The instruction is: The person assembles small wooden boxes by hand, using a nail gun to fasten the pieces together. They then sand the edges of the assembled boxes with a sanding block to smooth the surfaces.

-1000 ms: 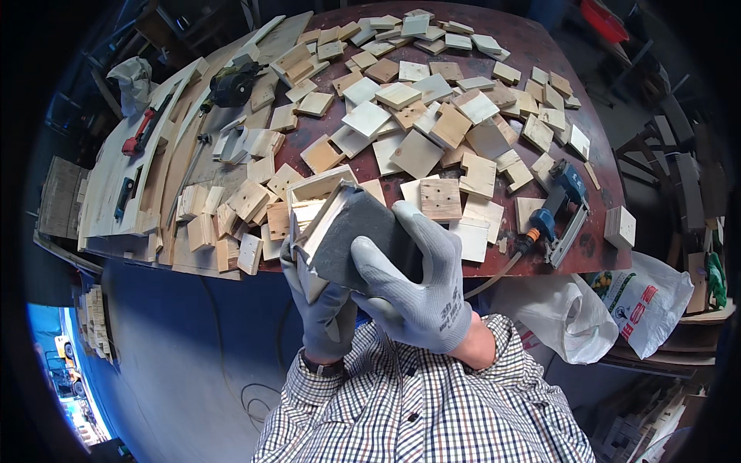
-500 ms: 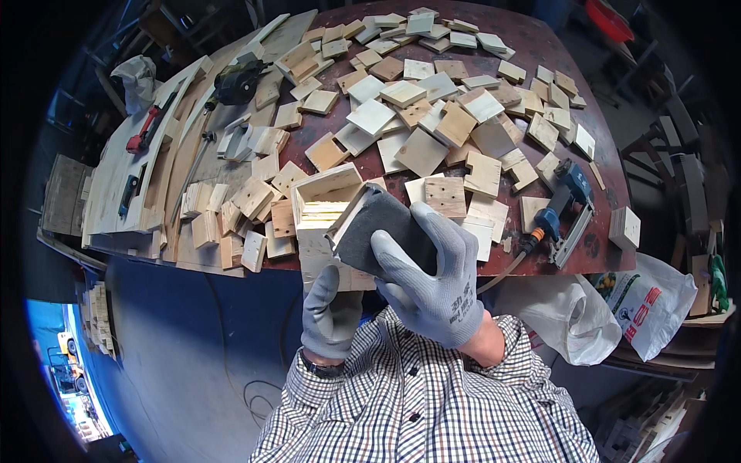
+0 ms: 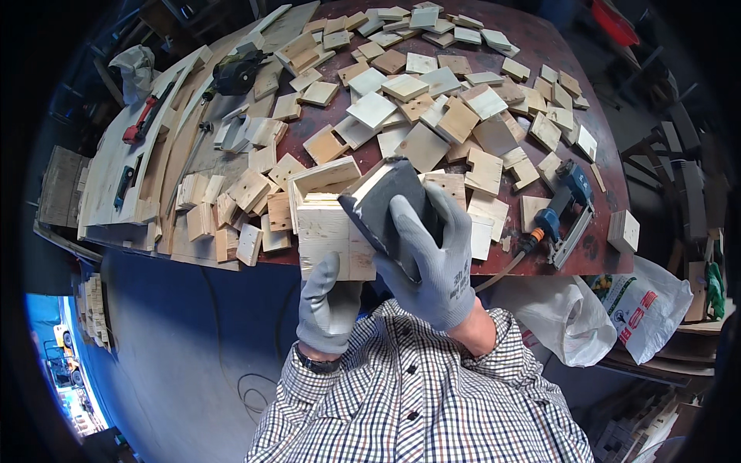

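My right hand [image 3: 436, 262], in a grey work glove, grips a sanding block [image 3: 384, 202], dark abrasive sheet wrapped round a piece of wood. The block is tilted at the right side of a small open wooden box [image 3: 333, 241]; whether they touch I cannot tell. My left hand [image 3: 324, 305], gloved too, holds the box at its near lower end. Its thumb is up against the near face, and its other fingers are mostly hidden. The box lies at the near edge of the dark red table [image 3: 502, 261].
Many loose wooden blocks [image 3: 424, 150] cover the table beyond my hands. A blue nail gun [image 3: 573, 181] with a hose lies to the right. On the left are long boards [image 3: 108, 197], a red-handled tool [image 3: 141, 123] and a black power tool [image 3: 238, 72]. White plastic bags [image 3: 575, 320] hang at lower right.
My right hand has shifted slightly left and tilted the sanding block more upright, uncovering more of the box's near face. My left hand keeps its hold on the box.
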Demonstrator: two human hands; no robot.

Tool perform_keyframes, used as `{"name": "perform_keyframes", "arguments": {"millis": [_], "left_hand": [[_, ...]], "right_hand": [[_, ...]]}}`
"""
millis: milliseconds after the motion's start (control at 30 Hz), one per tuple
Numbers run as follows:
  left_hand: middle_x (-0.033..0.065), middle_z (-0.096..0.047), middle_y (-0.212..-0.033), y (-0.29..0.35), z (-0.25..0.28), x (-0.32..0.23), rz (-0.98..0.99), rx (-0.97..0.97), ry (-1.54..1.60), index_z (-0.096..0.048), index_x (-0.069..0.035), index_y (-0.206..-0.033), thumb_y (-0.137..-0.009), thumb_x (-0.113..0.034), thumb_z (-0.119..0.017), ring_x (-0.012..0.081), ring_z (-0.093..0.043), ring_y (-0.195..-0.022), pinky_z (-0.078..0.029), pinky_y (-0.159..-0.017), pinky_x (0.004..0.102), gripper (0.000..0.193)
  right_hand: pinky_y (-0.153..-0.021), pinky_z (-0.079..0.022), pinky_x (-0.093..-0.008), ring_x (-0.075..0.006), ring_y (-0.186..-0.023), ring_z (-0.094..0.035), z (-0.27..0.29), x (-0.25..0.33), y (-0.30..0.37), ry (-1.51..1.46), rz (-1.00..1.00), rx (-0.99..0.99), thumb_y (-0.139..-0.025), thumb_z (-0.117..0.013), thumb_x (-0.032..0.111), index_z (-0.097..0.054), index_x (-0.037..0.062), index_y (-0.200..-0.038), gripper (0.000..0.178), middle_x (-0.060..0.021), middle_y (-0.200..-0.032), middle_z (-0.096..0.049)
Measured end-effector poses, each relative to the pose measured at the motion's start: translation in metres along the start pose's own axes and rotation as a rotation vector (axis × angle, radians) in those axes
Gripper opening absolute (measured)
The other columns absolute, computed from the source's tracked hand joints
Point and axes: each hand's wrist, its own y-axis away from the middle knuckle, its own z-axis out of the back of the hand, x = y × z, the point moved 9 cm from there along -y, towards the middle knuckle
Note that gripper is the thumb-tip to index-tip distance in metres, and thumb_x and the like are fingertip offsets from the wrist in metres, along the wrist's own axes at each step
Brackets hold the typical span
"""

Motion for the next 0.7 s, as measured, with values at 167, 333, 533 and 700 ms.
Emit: {"name": "perform_keyframes", "arguments": {"millis": [167,333,533,700], "left_hand": [[0.0153,-0.052,-0.153,0.002,-0.012,0.002,0.062,0.1,0.155,-0.04,-0.008,-0.158,-0.098,-0.029,-0.075,0.0341,-0.054,-0.14,-0.041,-0.121,0.0642,0.072],[0.0181,-0.052,-0.151,-0.003,-0.004,0.016,0.132,0.049,0.221,-0.039,-0.008,-0.157,-0.099,-0.04,-0.074,0.0339,-0.053,-0.14,-0.043,-0.12,0.0563,0.075],[0.0149,-0.052,-0.154,0.002,-0.016,0.007,0.098,0.098,0.122,-0.034,-0.01,-0.16,-0.089,-0.039,-0.084,0.0353,-0.053,-0.142,-0.041,-0.12,0.0649,0.091],[0.0146,-0.05,-0.156,0.008,-0.026,0.008,0.13,0.109,0.21,-0.035,-0.01,-0.161,-0.089,-0.038,-0.085,0.0346,-0.049,-0.146,-0.039,-0.122,0.0612,0.092]], "right_hand": [[-0.11,-0.043,-0.044,-0.0371,-0.13,-0.048,0.0,-0.089,-0.018,-0.277,-0.446,-0.097,-0.094,-0.073,0.02,-0.044,-0.0047,-0.153,0.07,-0.0251,-0.142,-0.049],[-0.116,-0.039,-0.0529,-0.0426,-0.14,-0.046,0.018,-0.005,-0.001,-0.158,0.013,0.029,-0.085,-0.079,0.016,-0.044,-0.005,-0.154,0.08,-0.0277,-0.151,-0.045],[-0.113,-0.041,-0.0479,-0.0423,-0.133,-0.047,-0.006,-0.065,-0.017,-0.113,-0.246,-0.028,-0.086,-0.078,0.013,-0.045,0.0006,-0.155,0.078,-0.0265,-0.142,-0.046],[-0.115,-0.039,-0.0521,-0.0428,-0.139,-0.044,0.026,-0.046,-0.01,-0.199,-0.2,-0.084,-0.082,-0.079,0.012,-0.043,-0.0027,-0.156,0.084,-0.0282,-0.149,-0.044]]}}
